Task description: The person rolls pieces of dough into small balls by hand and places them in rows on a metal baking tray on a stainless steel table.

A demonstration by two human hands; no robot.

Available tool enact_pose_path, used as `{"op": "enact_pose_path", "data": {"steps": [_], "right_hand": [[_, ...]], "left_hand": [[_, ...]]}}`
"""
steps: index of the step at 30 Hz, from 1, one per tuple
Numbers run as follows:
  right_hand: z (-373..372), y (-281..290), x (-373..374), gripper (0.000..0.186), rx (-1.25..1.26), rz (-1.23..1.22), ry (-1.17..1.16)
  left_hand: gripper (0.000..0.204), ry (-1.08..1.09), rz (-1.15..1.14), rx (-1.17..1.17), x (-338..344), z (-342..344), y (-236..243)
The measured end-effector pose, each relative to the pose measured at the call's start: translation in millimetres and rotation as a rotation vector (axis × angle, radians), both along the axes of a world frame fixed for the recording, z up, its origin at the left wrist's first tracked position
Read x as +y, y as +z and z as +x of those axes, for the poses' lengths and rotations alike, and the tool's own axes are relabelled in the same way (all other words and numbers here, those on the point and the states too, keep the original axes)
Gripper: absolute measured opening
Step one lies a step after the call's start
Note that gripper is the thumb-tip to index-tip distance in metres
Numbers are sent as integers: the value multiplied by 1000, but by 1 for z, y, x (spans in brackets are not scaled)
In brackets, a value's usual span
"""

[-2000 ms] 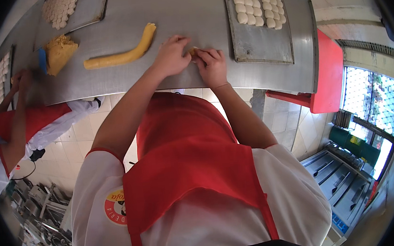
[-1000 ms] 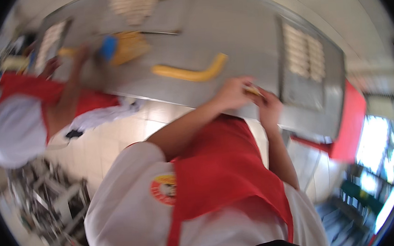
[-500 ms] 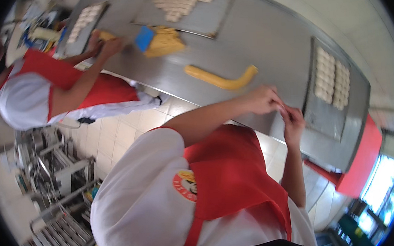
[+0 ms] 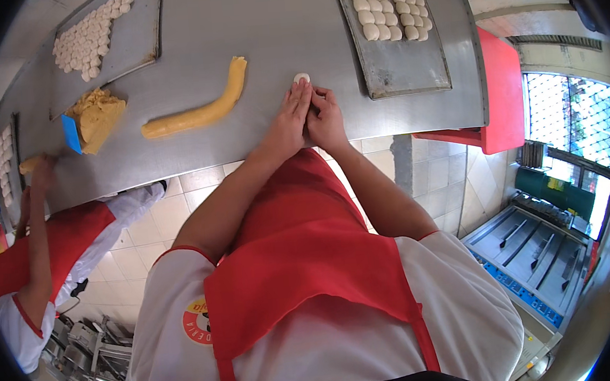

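Observation:
My left hand (image 4: 290,123) rests low over the steel table, its fingers stretched forward and close together. Its fingertips touch a small white dough ball (image 4: 301,78), partly covered by them. Against it, my right hand (image 4: 325,121) is closed, fingers bent inward; whatever lies inside is hidden. To the left of my hands lies a bent yellow dough roll (image 4: 202,115). Farther left is a yellow dough mass (image 4: 100,115) with a blue scraper (image 4: 71,134) against its side.
A tray (image 4: 410,67) with rows of white dough balls stands right of my hands. Another tray (image 4: 139,39) of dough pieces lies at the far left. A co-worker (image 4: 51,239) works at the table's left end. A red bin (image 4: 502,96) adjoins the right edge.
My view has swung to the right. My hands were pinched together near the table's front edge; now they are low over the table, with a dough ball at the left fingertips.

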State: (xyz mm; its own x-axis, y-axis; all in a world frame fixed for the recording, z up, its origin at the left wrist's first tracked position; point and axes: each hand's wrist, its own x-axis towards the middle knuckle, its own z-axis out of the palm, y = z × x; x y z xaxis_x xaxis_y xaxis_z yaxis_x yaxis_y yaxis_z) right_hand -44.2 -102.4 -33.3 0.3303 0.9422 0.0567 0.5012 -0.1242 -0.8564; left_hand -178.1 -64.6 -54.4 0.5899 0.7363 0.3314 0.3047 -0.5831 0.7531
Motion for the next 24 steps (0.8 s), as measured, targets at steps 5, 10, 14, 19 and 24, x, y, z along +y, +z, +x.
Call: {"op": "enact_pose_path", "data": {"steps": [5,10,14,19,24], "right_hand": [[36,28,31,34,-492,123,199],[12,14,102,29,-868,362,295],[1,5,107,37,-825,123,139],[41,24,62,43,-131,-197,196],[60,35,34,45,-127,-46,360]], "left_hand": [[52,199,-464,-155,34,-23,39],[31,427,-192,-333,49,-33,35],[28,494,-286,-379,41,-35,28],[33,298,-481,-125,62,-29,24],[42,-79,-52,225,78,-18,34]]}}
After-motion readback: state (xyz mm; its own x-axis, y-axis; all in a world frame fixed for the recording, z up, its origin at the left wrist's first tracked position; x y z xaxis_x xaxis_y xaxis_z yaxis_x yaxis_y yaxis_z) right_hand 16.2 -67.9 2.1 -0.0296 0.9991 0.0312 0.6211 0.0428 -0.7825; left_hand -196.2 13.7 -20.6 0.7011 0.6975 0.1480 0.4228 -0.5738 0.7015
